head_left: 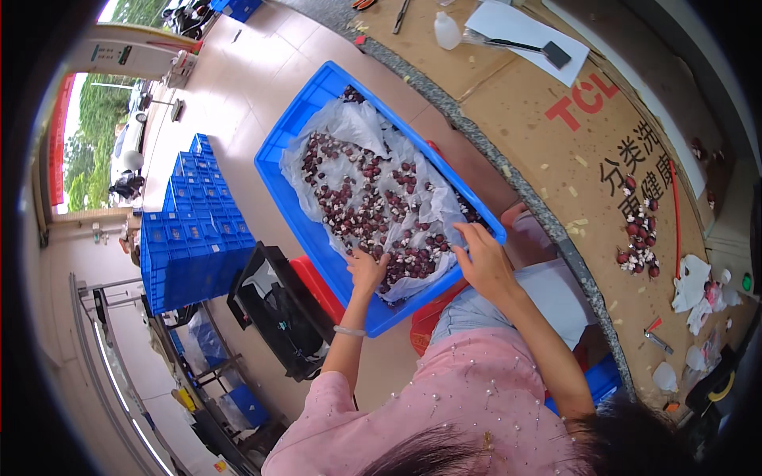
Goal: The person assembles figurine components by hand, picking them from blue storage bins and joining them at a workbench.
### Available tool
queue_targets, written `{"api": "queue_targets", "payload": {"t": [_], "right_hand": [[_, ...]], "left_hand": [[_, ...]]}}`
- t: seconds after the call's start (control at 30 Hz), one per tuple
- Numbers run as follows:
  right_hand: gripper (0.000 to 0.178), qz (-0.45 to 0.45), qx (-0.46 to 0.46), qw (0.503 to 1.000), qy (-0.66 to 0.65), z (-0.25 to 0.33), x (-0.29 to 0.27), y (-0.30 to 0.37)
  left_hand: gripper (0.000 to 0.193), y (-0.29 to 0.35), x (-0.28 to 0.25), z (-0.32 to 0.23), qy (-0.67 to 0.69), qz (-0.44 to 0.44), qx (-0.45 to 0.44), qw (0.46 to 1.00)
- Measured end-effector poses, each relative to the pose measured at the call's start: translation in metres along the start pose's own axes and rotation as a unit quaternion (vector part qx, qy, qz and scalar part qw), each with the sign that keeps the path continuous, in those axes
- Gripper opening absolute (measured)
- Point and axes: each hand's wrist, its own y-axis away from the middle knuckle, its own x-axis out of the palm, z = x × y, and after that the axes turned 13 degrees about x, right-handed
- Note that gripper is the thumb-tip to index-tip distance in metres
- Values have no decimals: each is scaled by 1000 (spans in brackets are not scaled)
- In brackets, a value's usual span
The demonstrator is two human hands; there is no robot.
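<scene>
A blue plastic crate [279,184] lined with thin white plastic sheeting [349,120] stands in front of me. Many small dark-red round pieces with white bits [373,198] lie on the sheeting. My left hand [367,270] is at the crate's near left side, thumb and fingers apart, over the edge of the pieces. At the near right corner, my right hand [481,255] has its fingertips against the sheeting, thumb and forefinger apart. I see no piece held in either hand. More dark pieces show under the sheeting along the crate's right wall.
Right of the crate runs a stone-edged worktop covered with cardboard [508,95], holding a pile of dark-red pieces [639,238], a white bottle [447,30] and a black brush [556,54]. Leftward are a black bin [278,317] and stacked blue crates [190,230].
</scene>
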Motion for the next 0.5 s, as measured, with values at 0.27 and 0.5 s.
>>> {"api": "queue_targets", "payload": {"t": [0.27,0.5], "right_hand": [[51,-54,223,921,315,-66,105,-75],[20,-66,70,942,321,-51,95,-67]], "left_hand": [[97,40,69,36,148,205,64,965],[28,56,19,12,-22,93,55,994]]}}
